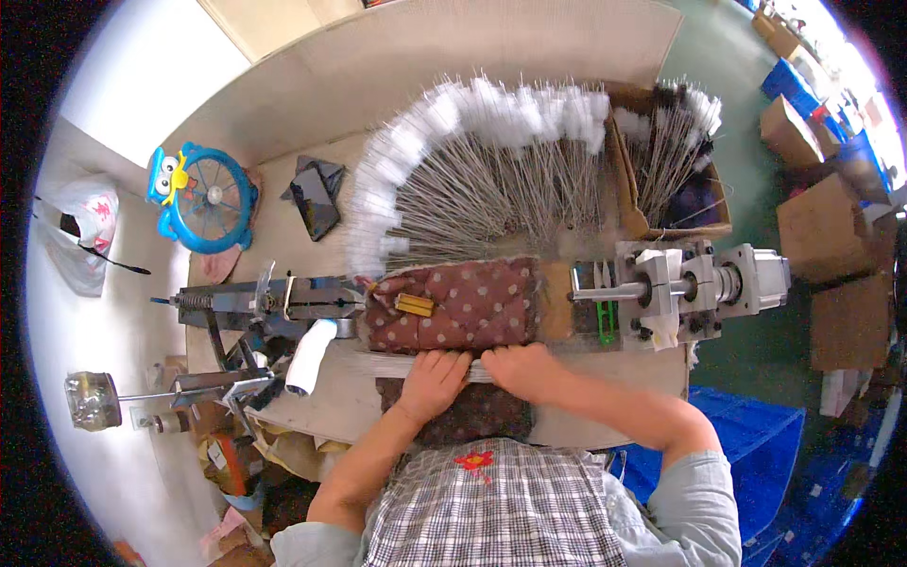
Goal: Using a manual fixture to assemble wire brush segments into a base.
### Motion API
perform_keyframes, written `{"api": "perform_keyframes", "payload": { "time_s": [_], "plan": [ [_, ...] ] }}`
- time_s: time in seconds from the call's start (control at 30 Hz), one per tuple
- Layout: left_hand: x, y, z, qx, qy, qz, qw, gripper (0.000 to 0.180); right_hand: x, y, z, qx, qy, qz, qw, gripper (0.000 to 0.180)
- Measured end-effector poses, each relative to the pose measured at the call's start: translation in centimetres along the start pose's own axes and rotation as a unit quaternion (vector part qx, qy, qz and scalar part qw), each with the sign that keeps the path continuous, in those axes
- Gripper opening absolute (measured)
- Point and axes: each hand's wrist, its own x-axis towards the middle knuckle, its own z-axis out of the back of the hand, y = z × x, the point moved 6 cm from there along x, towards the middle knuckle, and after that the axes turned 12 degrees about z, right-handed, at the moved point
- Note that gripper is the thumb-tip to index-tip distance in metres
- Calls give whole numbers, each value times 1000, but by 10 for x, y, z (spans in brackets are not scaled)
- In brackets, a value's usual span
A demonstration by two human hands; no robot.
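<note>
Near the table's front edge, my left hand (pixel 436 385) is closed over a bundle of thin metal wires (pixel 378 363) lying crosswise. Right beside it, my right hand (pixel 522 371) is curled over the same bundle; its fingertips are hidden. Just beyond both hands is a maroon polka-dot cloth pad (pixel 477 307) with a small yellow block (pixel 414 304) on it. Dark cloth (pixel 463 416) hangs over the table edge below my hands. Farther back, several wire-stemmed brushes with white bristle heads (pixel 510 113) lie fanned out.
To the right stands a metal machine with a shaft (pixel 680 288); to the left, a clamp-like fixture (pixel 321 300) and a white roll (pixel 310 359). A cardboard box (pixel 628 180) holds more brushes. A blue toy-shaped fan (pixel 213 198) and a phone (pixel 315 203) sit back left.
</note>
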Motion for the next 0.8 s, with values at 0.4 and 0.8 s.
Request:
{"api": "perform_keyframes", "payload": {
  "time_s": [0.4, 0.8],
  "plan": [
    [14, -3, 40, -187, -38, 27, 981, 42, -32, -12, 63, 102, -27, -161, 981, 44],
    [-29, 6, 46, -101, -106, 109, 983, 33, -10, 1, 56, 4, 11, -192, 981, 24]
  ]
}}
